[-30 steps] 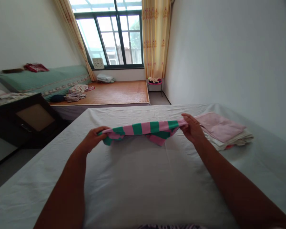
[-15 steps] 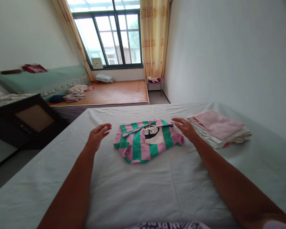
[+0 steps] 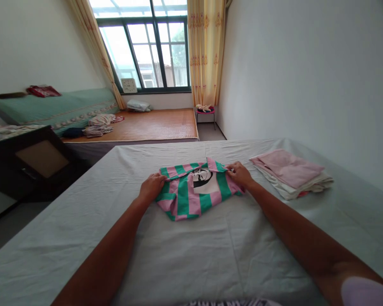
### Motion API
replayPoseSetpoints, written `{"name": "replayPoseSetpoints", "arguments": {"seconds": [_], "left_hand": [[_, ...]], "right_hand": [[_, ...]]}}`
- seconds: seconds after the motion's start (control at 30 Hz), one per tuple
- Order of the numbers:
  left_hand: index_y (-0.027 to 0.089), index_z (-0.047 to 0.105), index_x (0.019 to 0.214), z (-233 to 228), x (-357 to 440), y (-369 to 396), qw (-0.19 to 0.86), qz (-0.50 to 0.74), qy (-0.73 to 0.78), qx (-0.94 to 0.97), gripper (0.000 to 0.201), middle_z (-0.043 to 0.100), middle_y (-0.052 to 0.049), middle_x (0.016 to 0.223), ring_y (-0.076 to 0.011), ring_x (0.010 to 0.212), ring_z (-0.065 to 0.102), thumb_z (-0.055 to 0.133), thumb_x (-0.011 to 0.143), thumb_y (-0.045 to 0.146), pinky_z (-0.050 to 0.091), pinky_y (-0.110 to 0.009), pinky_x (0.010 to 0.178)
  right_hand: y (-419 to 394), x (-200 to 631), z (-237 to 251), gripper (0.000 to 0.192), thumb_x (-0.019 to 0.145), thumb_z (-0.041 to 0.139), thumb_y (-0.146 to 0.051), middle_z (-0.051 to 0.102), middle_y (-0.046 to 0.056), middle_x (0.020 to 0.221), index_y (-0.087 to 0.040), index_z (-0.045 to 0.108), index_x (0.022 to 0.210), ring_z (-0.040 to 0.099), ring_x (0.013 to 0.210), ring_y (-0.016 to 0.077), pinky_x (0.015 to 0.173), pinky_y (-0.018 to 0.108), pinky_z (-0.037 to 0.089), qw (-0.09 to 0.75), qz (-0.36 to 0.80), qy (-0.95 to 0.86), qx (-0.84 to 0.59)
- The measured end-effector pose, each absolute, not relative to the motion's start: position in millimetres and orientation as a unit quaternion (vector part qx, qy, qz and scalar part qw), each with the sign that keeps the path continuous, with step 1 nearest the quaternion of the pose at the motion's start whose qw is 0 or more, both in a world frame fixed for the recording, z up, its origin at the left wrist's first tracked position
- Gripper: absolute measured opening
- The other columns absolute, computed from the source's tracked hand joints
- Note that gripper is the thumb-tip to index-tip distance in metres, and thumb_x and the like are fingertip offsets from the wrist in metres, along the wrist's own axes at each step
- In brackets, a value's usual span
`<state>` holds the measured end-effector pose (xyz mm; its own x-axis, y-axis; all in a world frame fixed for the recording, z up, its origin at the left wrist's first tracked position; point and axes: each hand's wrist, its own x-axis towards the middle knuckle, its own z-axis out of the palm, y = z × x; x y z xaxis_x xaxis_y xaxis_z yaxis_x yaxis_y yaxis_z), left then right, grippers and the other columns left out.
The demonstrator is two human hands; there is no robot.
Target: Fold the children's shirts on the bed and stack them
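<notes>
A pink-and-green striped shirt (image 3: 182,196) with a black-and-white printed patch lies partly folded on the pale sheet in front of me. My left hand (image 3: 152,186) is closed on its left edge, the fingertips pinching the fabric near the upper left corner. At the upper right corner, my right hand (image 3: 239,173) pinches the cloth between thumb and fingers. The shirt's upper part is turned over in a strip, and its lower edge rests on the sheet.
A folded stack of pink and white clothes (image 3: 287,172) lies on the sheeted bed (image 3: 191,259) to the right. Beyond stand another bed with a brown mat (image 3: 159,123), a dark cabinet (image 3: 35,163) at left and a small stool (image 3: 206,111) by the curtain.
Both hands have moved inward, the left one to the right and the right one slightly left. They were apart from the shirt or just beside it, and now grip its two upper corners.
</notes>
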<state>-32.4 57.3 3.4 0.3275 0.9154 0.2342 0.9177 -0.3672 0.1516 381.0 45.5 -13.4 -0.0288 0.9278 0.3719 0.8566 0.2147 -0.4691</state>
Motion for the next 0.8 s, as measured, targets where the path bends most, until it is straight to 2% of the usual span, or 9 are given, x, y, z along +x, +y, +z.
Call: {"name": "replayPoseSetpoints", "arguments": {"seconds": [0.1,0.23,0.33,0.4,0.47,0.5,0.63,0.7,0.8], "left_hand": [[0.023,0.070,0.086,18,-35,70,-0.098,-0.205,-0.600,-0.767,0.018,0.069,-0.007,0.088,-0.0258,0.092,0.064,0.054,0.082,0.030,0.049,-0.035,0.077],[0.018,0.064,0.092,46,-34,95,-0.294,-0.376,-0.594,-0.647,0.022,0.069,-0.005,0.077,-0.0194,0.074,0.067,0.054,0.084,0.035,0.051,-0.031,0.067],[0.020,0.059,0.110,66,-30,103,-0.390,-0.533,-0.502,-0.559,0.034,0.069,-0.007,0.091,-0.0156,0.078,0.067,0.060,0.082,0.040,0.053,-0.032,0.074],[0.022,0.057,0.118,73,-30,96,-0.439,-0.557,-0.442,-0.549,0.044,0.069,-0.007,0.100,-0.0163,0.086,0.067,0.066,0.079,0.041,0.053,-0.036,0.082],[0.023,0.059,0.120,72,-35,79,-0.472,-0.497,-0.422,-0.593,0.047,0.068,-0.009,0.109,-0.0202,0.098,0.065,0.068,0.078,0.044,0.051,-0.039,0.088],[0.022,0.061,0.119,69,-39,68,-0.482,-0.441,-0.421,-0.629,0.047,0.067,-0.010,0.113,-0.0227,0.104,0.063,0.067,0.078,0.045,0.050,-0.040,0.091],[0.023,0.060,0.126,44,-55,19,-0.421,-0.192,-0.401,-0.791,0.050,0.060,-0.008,0.130,-0.0279,0.120,0.054,0.063,0.081,0.046,0.044,-0.041,0.100],[0.026,0.054,0.134,31,-59,3,-0.345,-0.136,-0.373,-0.851,0.056,0.054,-0.007,0.138,-0.0281,0.126,0.049,0.065,0.080,0.039,0.038,-0.041,0.107],[0.025,0.049,0.139,20,-54,-6,-0.255,-0.122,-0.357,-0.890,0.062,0.056,-0.008,0.135,-0.0265,0.123,0.051,0.064,0.079,0.031,0.039,-0.038,0.105]], "right_hand": [[62,380,18,0.006,0.081,0.061,-0.022,0.063,0.004,0.080,-0.018,0.065,0.078,0.060,0.070,0.0151,0.071,0.028,0.050,0.339,0.158,-0.676,-0.634],[92,368,65,0.007,0.087,0.050,-0.021,0.061,0.001,0.068,-0.019,0.052,0.081,0.062,0.058,0.0131,0.056,0.025,0.051,0.471,0.369,-0.514,-0.614],[108,356,89,0.005,0.089,0.048,-0.022,0.066,0.004,0.089,-0.021,0.050,0.094,0.067,0.074,0.0124,0.066,0.026,0.055,0.566,0.423,-0.447,-0.548],[107,354,93,0.023,0.087,0.053,-0.026,0.062,0.007,0.115,-0.024,0.049,0.109,0.066,0.088,0.0133,0.074,0.029,0.055,0.575,0.404,-0.469,-0.535],[95,362,88,0.038,0.083,0.059,-0.033,0.057,0.010,0.127,-0.024,0.049,0.119,0.064,0.096,0.0168,0.078,0.033,0.054,0.517,0.361,-0.535,-0.561],[85,369,82,0.040,0.082,0.061,-0.037,0.059,0.012,0.124,-0.022,0.053,0.119,0.063,0.095,0.0189,0.080,0.034,0.052,0.460,0.339,-0.581,-0.580],[25,409,44,0.043,0.080,0.056,-0.060,0.069,0.008,0.080,-0.018,0.069,0.079,0.064,0.081,0.0240,0.078,0.035,0.048,0.176,0.240,-0.726,-0.620],[-6,422,25,0.046,0.075,0.058,-0.064,0.069,0.008,0.076,-0.020,0.069,0.072,0.064,0.082,0.0262,0.078,0.034,0.047,0.131,0.214,-0.737,-0.627],[-40,421,5,0.038,0.065,0.070,-0.057,0.071,0.008,0.088,-0.021,0.070,0.079,0.063,0.094,0.0290,0.082,0.033,0.045,0.170,0.192,-0.750,-0.610]]}}
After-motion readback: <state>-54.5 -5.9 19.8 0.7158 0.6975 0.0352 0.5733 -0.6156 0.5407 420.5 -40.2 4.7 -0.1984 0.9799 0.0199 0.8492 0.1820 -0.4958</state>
